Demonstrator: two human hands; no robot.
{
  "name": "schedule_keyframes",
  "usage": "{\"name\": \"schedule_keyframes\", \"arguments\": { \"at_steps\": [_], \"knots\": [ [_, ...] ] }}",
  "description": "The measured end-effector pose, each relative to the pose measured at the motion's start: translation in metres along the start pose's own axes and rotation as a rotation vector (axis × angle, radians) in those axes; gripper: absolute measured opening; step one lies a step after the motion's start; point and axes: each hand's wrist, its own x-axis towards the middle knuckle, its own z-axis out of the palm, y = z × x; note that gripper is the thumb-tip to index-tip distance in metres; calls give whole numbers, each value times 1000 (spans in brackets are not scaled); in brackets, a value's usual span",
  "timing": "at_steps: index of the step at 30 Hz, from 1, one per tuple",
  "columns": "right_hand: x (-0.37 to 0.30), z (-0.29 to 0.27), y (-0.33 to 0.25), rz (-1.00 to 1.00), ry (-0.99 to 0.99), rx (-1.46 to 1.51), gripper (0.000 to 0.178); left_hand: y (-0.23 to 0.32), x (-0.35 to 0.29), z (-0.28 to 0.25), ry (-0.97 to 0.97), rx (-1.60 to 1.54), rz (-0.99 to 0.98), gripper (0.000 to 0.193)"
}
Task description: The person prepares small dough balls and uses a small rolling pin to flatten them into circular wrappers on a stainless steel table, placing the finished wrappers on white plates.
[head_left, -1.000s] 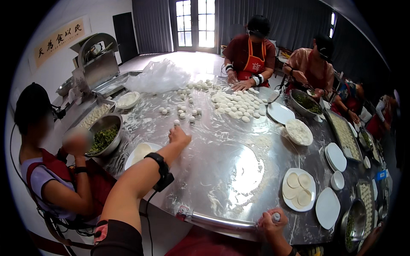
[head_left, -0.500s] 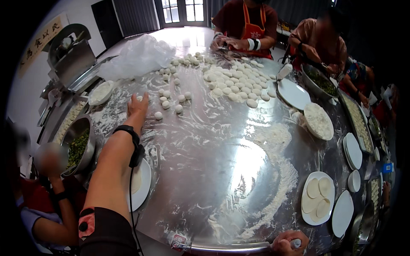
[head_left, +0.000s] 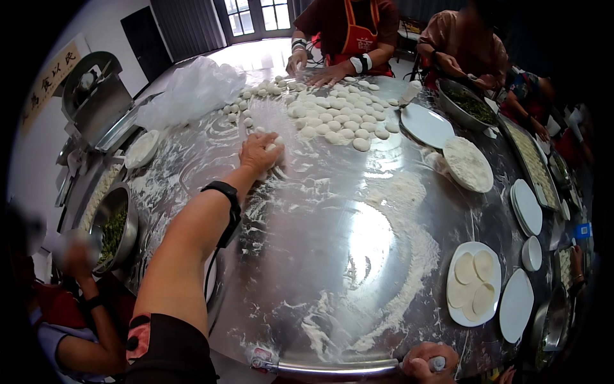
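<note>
Here's the left hand (head_left: 258, 153), palm down at the end of a long reach, its fingers curved over a few white dough balls (head_left: 279, 140) that peep out at the fingertips; from where I stand I can't tell how tightly it has them. And the right hand (head_left: 427, 360), down at the table's near edge, is wrapped snugly round a grey, round-ended object (head_left: 437, 363), only the tip poking out! Just beyond the left fingers sit more balls in a loose scatter, and off to their right spreads the big bed of flattened dough pieces (head_left: 348, 115), where a co-worker's hand (head_left: 329, 75) presses down at the far side. Left of the reaching hand, a dish of flour (head_left: 142, 149) and, closer in, a steel bowl (head_left: 132, 221) of chopped greens (head_left: 112, 235). Now up from the right fist: a white plate (head_left: 455, 312) with thin round wrappers (head_left: 465, 267), a second white plate (head_left: 516, 307) beside it, and farther out a heaped flour bowl (head_left: 469, 163). Between the two hands, the steel tabletop (head_left: 288, 256) gleams under white streaks.
</note>
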Motion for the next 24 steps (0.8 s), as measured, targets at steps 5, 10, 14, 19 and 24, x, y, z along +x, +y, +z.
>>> {"name": "schedule_keyframes", "arguments": {
  "at_steps": [5,10,14,19,24],
  "knots": [
    [-4,12,14,22,145,240,15,85,-52,16,-62,-90,76,40],
    [-12,20,14,59,256,212,17,153,-132,-11,-313,-214,231,41],
    [-22,26,9,44,285,265,14,158,-159,-44,-369,-345,132,38],
    [-34,31,5,69,258,457,15,150,-185,-104,-363,-242,-130,40],
    [-34,34,6,7,282,469,15,153,-229,-104,-394,0,-55,47]
  ]
}}
